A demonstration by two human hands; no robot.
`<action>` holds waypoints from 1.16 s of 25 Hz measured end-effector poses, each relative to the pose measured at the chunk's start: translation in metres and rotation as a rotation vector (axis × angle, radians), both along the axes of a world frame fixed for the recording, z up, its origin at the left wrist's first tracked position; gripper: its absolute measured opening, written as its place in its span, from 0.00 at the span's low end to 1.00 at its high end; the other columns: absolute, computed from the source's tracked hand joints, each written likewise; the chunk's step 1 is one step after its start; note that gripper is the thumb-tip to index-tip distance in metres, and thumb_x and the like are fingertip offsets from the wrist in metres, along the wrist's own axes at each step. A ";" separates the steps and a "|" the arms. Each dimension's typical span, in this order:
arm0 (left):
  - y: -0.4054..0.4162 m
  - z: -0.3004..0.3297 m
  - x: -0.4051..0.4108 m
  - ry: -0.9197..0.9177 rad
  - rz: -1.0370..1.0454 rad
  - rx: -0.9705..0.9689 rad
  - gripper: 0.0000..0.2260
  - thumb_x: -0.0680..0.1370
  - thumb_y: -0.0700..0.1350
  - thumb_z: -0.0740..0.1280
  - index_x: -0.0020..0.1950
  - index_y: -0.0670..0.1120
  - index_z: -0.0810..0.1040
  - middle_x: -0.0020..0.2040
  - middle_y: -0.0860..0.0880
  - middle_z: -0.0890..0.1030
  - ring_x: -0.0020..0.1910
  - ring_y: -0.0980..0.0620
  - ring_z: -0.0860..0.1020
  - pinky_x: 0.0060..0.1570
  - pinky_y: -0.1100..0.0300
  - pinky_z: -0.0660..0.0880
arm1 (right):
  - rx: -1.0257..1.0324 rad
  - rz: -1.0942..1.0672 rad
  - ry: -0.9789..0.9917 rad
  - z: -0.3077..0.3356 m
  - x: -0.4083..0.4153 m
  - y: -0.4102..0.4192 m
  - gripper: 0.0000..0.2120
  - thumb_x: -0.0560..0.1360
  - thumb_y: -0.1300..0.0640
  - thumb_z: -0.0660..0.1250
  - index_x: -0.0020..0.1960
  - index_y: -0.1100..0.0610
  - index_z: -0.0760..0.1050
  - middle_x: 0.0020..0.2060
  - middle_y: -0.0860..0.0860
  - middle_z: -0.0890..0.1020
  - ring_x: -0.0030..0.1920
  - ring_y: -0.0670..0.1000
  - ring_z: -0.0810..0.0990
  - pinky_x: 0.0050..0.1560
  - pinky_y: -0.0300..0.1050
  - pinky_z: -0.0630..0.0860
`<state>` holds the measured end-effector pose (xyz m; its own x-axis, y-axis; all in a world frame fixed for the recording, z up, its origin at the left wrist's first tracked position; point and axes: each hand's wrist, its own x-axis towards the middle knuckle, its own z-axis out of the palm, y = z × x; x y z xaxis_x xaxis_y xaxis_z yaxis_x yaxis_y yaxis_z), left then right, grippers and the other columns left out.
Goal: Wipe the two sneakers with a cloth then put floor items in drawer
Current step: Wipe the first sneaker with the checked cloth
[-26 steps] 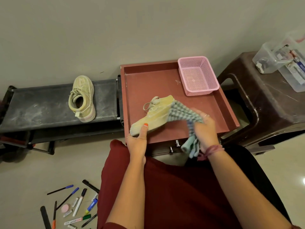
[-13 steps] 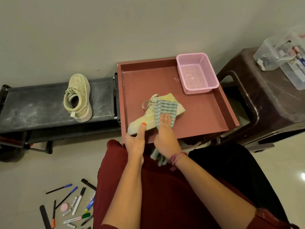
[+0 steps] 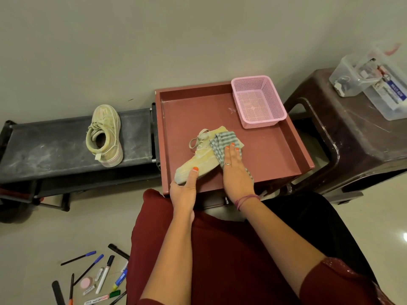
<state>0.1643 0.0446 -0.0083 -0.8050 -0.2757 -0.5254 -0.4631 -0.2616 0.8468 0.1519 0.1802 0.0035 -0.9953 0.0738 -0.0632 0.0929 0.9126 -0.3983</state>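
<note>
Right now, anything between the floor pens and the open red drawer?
The person's red-clad knee sits between the scattered pens and markers and the red drawer. Inside, the yellow sneaker and pink mesh basket take space.

1 sneaker (image 3: 204, 156) lies in the drawer (image 3: 273, 155), basket (image 3: 257, 101) behind, probably touching the wall.

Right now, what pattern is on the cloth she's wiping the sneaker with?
A green-and-white check; the cloth shows best in the head view, the only one.

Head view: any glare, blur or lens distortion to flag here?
Head view: even, soft light; one small glare spot on the floor at the right edge; wide-angle bending shows in the stool and bench; sneaker and cloth are sharp.
</note>
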 end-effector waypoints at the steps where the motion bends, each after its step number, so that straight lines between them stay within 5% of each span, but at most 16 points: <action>1: 0.000 0.002 0.000 0.015 -0.005 -0.002 0.17 0.73 0.50 0.73 0.59 0.45 0.80 0.53 0.50 0.83 0.52 0.57 0.81 0.50 0.66 0.75 | 0.021 0.003 -0.012 0.000 -0.003 0.004 0.31 0.77 0.72 0.49 0.77 0.63 0.42 0.77 0.57 0.43 0.77 0.57 0.41 0.75 0.49 0.48; 6: 0.000 0.006 0.004 0.101 -0.087 -0.100 0.13 0.73 0.46 0.74 0.55 0.47 0.80 0.50 0.50 0.84 0.50 0.56 0.82 0.48 0.63 0.77 | -0.354 -0.103 -0.147 0.027 -0.012 -0.004 0.39 0.70 0.77 0.53 0.77 0.59 0.47 0.77 0.54 0.44 0.77 0.54 0.42 0.75 0.42 0.43; 8: -0.002 0.007 0.004 0.150 -0.129 -0.150 0.12 0.71 0.44 0.75 0.52 0.48 0.80 0.48 0.49 0.84 0.47 0.54 0.82 0.47 0.58 0.78 | -0.438 0.039 -0.106 0.039 0.004 -0.020 0.38 0.70 0.77 0.53 0.77 0.57 0.53 0.77 0.52 0.50 0.77 0.51 0.45 0.74 0.40 0.42; 11: -0.002 0.008 0.006 0.184 -0.189 -0.212 0.20 0.64 0.44 0.73 0.55 0.47 0.76 0.48 0.50 0.82 0.45 0.55 0.81 0.44 0.61 0.76 | -0.323 0.413 -0.002 0.045 0.022 -0.035 0.39 0.67 0.77 0.55 0.74 0.55 0.60 0.75 0.49 0.60 0.76 0.49 0.49 0.75 0.45 0.39; 15: 0.002 0.012 0.009 0.236 -0.207 -0.241 0.20 0.67 0.36 0.77 0.53 0.48 0.73 0.46 0.54 0.80 0.39 0.68 0.79 0.40 0.73 0.74 | 0.001 0.528 0.101 0.038 -0.009 0.000 0.31 0.67 0.75 0.62 0.69 0.59 0.69 0.66 0.56 0.74 0.71 0.57 0.67 0.72 0.46 0.51; 19: 0.000 0.008 0.006 0.204 -0.265 -0.332 0.24 0.66 0.42 0.78 0.57 0.45 0.71 0.47 0.52 0.80 0.42 0.62 0.79 0.42 0.72 0.73 | 0.058 0.517 -0.092 0.062 -0.015 -0.016 0.26 0.75 0.63 0.62 0.72 0.58 0.63 0.70 0.54 0.67 0.72 0.54 0.61 0.72 0.41 0.51; 22: 0.001 0.004 0.007 0.099 -0.302 -0.448 0.23 0.74 0.37 0.68 0.66 0.32 0.68 0.62 0.36 0.76 0.60 0.40 0.76 0.55 0.56 0.72 | -0.073 0.604 -0.078 0.070 0.005 -0.041 0.25 0.74 0.65 0.63 0.71 0.58 0.66 0.70 0.54 0.68 0.72 0.55 0.61 0.73 0.46 0.51; 25: -0.001 -0.005 0.007 0.136 -0.351 -0.548 0.19 0.79 0.32 0.61 0.69 0.32 0.63 0.68 0.36 0.69 0.68 0.41 0.69 0.65 0.60 0.64 | -0.042 0.748 0.032 0.057 0.016 -0.037 0.29 0.71 0.71 0.59 0.72 0.58 0.66 0.71 0.53 0.68 0.74 0.54 0.58 0.75 0.48 0.45; 29: 0.000 0.004 0.006 0.204 -0.285 -0.372 0.22 0.69 0.30 0.73 0.61 0.38 0.72 0.57 0.43 0.78 0.56 0.49 0.78 0.56 0.62 0.73 | -0.054 0.783 -0.122 0.058 -0.002 -0.018 0.40 0.68 0.76 0.55 0.76 0.52 0.57 0.75 0.48 0.59 0.76 0.49 0.49 0.73 0.42 0.39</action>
